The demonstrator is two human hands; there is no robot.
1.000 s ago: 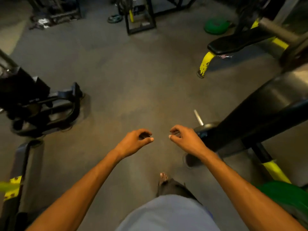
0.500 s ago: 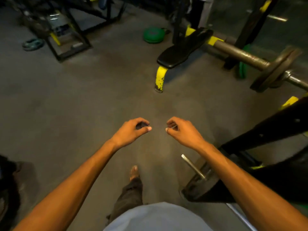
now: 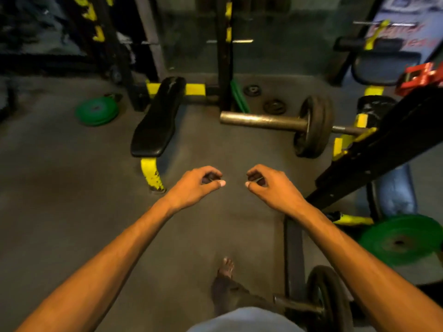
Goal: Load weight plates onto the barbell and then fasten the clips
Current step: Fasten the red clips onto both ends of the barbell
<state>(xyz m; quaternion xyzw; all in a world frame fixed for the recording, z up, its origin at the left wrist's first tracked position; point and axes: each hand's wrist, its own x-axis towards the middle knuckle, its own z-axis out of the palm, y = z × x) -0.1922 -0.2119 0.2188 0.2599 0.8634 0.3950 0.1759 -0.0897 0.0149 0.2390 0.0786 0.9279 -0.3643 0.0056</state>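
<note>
A rusty barbell sleeve (image 3: 263,121) juts left ahead of me, with a dark weight plate (image 3: 314,127) on it near the rack. My left hand (image 3: 194,185) and my right hand (image 3: 271,185) hover side by side over the floor, well short of the bar. Both have their fingers loosely curled in and hold nothing. Loose plates lie around: a green plate (image 3: 97,111) far left, a green plate (image 3: 402,243) at right, and two small black plates (image 3: 274,106) behind the bar. A red clip-like part (image 3: 422,76) sits at the upper right.
A black bench with yellow legs (image 3: 158,121) stands left of the bar. A black slanted rack beam (image 3: 383,144) crosses the right side. Another bar end with a dark plate (image 3: 323,300) lies at bottom right beside my bare foot (image 3: 226,267). Upright posts stand behind.
My view has swung right and forward, bringing the bench and the loaded barbell sleeve to the centre. Both hands keep the same curled pose ahead of me.
</note>
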